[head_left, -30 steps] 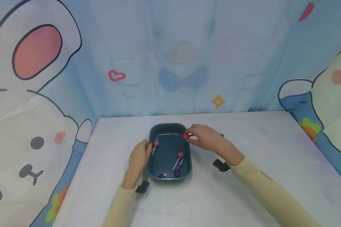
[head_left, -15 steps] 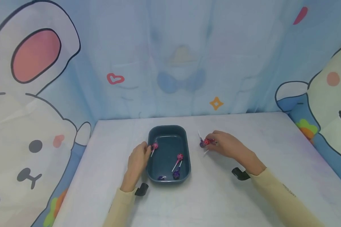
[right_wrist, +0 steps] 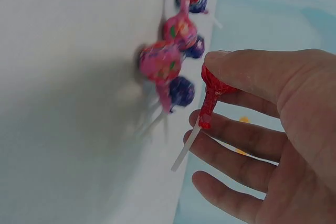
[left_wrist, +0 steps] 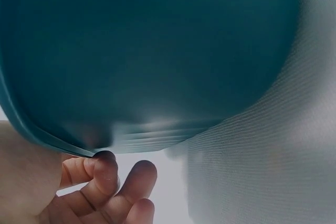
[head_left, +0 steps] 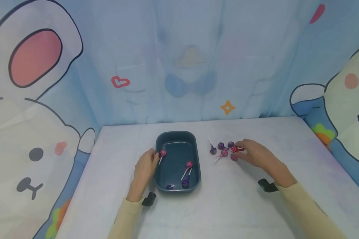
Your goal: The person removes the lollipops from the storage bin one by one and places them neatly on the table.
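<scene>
My left hand [head_left: 145,167] grips the left rim of a dark teal tray [head_left: 174,169]; in the left wrist view its fingertips [left_wrist: 106,174] curl at the tray's edge. Inside the tray lie a pink lollipop [head_left: 163,152] beside those fingers, another pink lollipop [head_left: 189,164], a purple lollipop [head_left: 185,183] and a small purple piece [head_left: 169,187] at the near wall. To the tray's right, my right hand [head_left: 260,156] pinches a red-wrapped lollipop [right_wrist: 211,95] between thumb and fingers, its white stick pointing down. Just left of that hand lie several pink and purple lollipops [head_left: 224,152].
The tray stands on a table [head_left: 227,205] with a white cover. Behind it hangs a blue curtain [head_left: 137,66] printed with cartoon rabbits. Each wrist carries a black camera mount, one at the left cuff [head_left: 149,199], the other at the right cuff [head_left: 267,185].
My right hand has moved right from above the tray's far right corner to the lollipops on the table, still pinching the red lollipop. The left hand keeps its place on the rim.
</scene>
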Motion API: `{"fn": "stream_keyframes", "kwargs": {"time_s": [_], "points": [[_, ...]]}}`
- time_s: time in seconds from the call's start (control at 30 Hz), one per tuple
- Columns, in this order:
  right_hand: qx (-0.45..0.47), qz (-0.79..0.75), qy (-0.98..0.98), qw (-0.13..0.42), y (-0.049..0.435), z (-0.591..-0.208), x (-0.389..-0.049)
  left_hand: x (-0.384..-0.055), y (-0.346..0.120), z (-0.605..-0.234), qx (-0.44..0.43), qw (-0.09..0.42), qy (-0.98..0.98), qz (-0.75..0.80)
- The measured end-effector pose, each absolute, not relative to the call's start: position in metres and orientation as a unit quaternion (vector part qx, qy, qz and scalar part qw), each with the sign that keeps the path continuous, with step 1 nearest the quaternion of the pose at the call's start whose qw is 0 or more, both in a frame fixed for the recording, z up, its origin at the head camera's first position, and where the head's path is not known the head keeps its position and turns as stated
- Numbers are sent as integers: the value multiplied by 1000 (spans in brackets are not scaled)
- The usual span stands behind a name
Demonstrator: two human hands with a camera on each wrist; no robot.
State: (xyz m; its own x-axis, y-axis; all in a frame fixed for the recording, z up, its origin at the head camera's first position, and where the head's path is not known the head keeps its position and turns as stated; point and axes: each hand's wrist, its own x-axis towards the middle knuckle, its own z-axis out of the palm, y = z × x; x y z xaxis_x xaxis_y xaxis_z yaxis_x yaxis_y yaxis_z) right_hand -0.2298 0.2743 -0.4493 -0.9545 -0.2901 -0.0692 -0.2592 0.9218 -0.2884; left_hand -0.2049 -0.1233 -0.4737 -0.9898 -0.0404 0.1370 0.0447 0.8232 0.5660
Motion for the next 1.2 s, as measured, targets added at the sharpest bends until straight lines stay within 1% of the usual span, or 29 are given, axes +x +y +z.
{"fn": "stream_keyframes", "kwargs": {"time_s": [0.17,0.3,0.4,0.6,0.8,0.97,1.2], "points": [[-134,-129,981,48,287,-456,-227,-205,-123,-475,1,70,-952,-297],[-130,-130,981,57,294,-461,-225,-204,-123,-475,1,69,-952,-297],[-130,-130,981,63,298,-465,-223,-204,-123,-474,0,68,-953,-296],[-131,-128,981,57,299,-470,-223,-205,-123,-475,4,65,-954,-293],[-115,-122,984,65,297,-470,-222,-205,-123,-474,3,68,-954,-294],[-121,-111,985,58,299,-470,-225,-205,-123,-473,1,68,-953,-295],[-101,-117,985,79,294,-462,-225,-205,-123,-474,8,64,-953,-296]]}}
